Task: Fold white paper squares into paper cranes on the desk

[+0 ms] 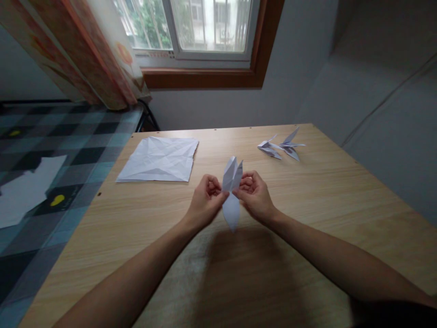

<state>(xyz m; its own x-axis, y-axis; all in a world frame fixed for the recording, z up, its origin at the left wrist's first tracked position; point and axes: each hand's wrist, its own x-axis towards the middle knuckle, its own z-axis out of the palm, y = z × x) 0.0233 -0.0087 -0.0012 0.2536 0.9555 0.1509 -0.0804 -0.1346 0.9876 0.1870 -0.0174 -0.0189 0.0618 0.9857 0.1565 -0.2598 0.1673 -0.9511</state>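
Observation:
Between my two hands is a piece of folded white paper (232, 212), held above the wooden table. Two pointed flaps stand up at its top, and a single leaf-shaped point hangs down below my thumbs. My left hand (208, 198) pinches its left edge near the middle, thumb in front and fingers curled. On the other edge my right hand (256, 196) grips it the same way. The fingertips behind the paper are partly hidden. Farther back on the right lie two folded paper cranes (289, 146), close together with their points spread.
A creased stack of white paper sheets (160, 159) lies at the back left of the wooden table (324, 273). Left of the table, a checked cloth surface (82, 132) carries torn white paper (30, 191). A window (211, 27) and curtain (85, 50) are behind.

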